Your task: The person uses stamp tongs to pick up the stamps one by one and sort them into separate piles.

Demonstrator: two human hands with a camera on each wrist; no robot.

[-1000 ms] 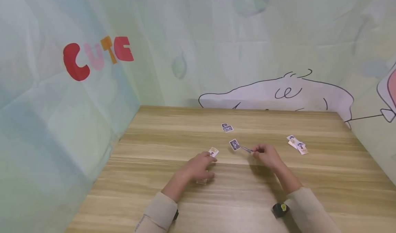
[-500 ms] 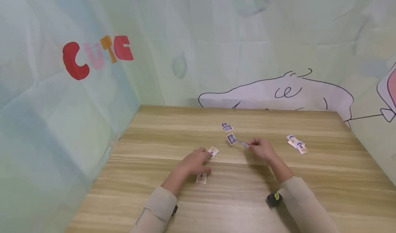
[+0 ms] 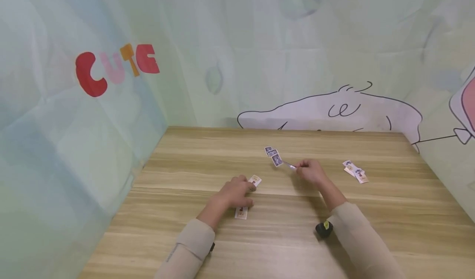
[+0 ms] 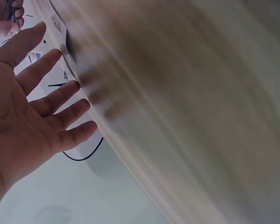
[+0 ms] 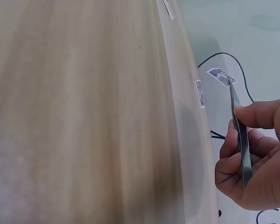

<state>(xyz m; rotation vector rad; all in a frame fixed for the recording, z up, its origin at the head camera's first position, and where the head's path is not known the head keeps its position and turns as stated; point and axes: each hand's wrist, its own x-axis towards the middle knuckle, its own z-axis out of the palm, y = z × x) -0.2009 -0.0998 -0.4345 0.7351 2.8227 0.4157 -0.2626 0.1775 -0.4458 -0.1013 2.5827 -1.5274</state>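
Observation:
My right hand pinches a pair of metal tweezers between thumb and fingers. At the tweezers' tips is a small dark, white-bordered picture card, raised off the table in the right wrist view. In the head view this card overlaps the near edge of two similar dark cards. My left hand is spread over the table with fingers extended, holding nothing, as the left wrist view shows. One light picture card lies at its fingertips, and a second light card lies below its thumb.
Several light picture cards overlap in a pile at the right of the wooden table. A printed cloth backdrop stands along the table's back and left edges.
My right hand has moved away from me and to the left, bringing the tweezers and card up to the two dark cards. My left hand has shifted only slightly.

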